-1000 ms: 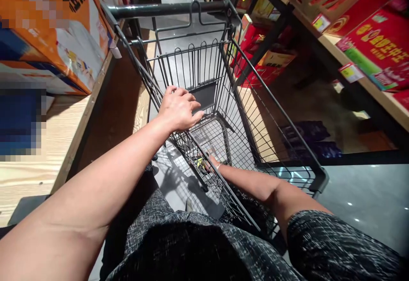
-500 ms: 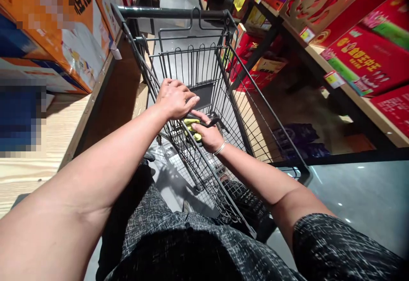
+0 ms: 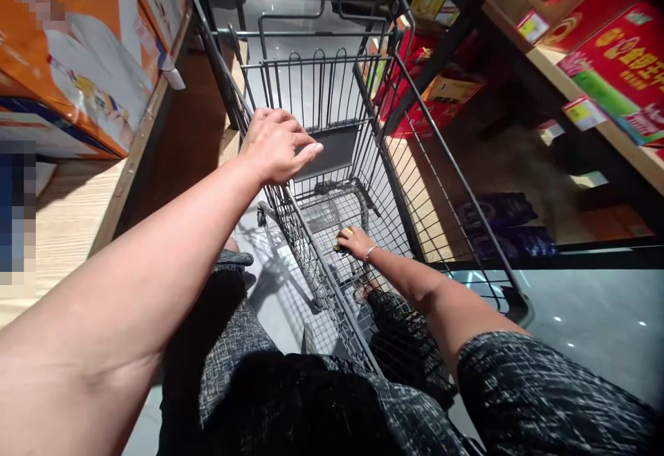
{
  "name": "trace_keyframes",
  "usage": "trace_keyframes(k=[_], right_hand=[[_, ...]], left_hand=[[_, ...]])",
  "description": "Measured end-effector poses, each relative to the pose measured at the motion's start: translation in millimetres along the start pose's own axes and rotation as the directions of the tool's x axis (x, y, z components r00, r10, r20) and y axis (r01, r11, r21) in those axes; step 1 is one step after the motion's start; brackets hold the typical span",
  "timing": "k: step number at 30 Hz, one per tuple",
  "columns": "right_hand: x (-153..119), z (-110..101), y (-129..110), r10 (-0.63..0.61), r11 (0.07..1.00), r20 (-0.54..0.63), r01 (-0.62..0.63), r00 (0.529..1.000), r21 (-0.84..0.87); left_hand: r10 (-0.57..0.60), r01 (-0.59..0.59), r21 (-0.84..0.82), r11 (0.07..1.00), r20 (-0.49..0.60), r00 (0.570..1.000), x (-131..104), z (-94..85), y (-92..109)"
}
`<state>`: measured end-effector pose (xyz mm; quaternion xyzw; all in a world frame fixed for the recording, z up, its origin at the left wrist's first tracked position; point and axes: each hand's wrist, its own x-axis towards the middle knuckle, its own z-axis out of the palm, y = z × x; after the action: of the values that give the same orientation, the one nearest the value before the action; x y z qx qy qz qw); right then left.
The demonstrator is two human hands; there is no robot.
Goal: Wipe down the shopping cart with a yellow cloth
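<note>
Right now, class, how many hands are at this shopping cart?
2: the left hand on the near side rail, the right hand down inside the cart, touching a yellow item. No others show.

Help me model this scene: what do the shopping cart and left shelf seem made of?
Shopping cart: probably metal, dark satin coating, from its wiry build and highlights. Left shelf: matte wood or wood-look board, from its streaky grain.
</note>
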<state>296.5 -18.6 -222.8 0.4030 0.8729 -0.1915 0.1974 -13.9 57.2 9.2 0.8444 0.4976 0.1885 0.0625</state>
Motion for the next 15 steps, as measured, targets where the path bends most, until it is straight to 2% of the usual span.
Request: trace_keyframes(k=[3,5,7,11,14,15], right_hand=[[-10.1,-6.2,45.9,0.211,0.967,-0.022,-0.212,0.977,-0.138],[-16.8,-4.0,58.8,0.337,0.927,-0.094,-0.348,0.937,-0.141],[-19.4,3.5,54.4,0.452,0.886,-0.130,-0.461,0.883,-0.054],[-10.9,18.8,20.2,0.639,0.768,-0.125,-0.621,0.759,0.158],[-2.6,16.3,3.1,0.667,0.730,-0.091,-0.626,0.739,0.274],[-0.6,13.4,-1.1,0.670,0.708,-0.069,-0.608,0.739,0.360]], left_hand=[[-0.007,0.007,-0.039,0.999,0.010,1.000,5.3,1.4,0.4],[-0.009,0.009,-0.041,0.999,0.011,1.000,8.6,1.8,2.3],[-0.011,0.012,-0.038,0.999,0.010,1.000,11.7,2.7,3.8],[-0.003,0.004,-0.047,0.999,0.019,1.000,16.1,6.4,1.9],[0.000,0.001,-0.052,0.999,0.017,1.000,16.0,7.1,-0.8],[-0.001,0.002,-0.051,0.999,0.015,1.000,15.4,6.3,-0.9]])
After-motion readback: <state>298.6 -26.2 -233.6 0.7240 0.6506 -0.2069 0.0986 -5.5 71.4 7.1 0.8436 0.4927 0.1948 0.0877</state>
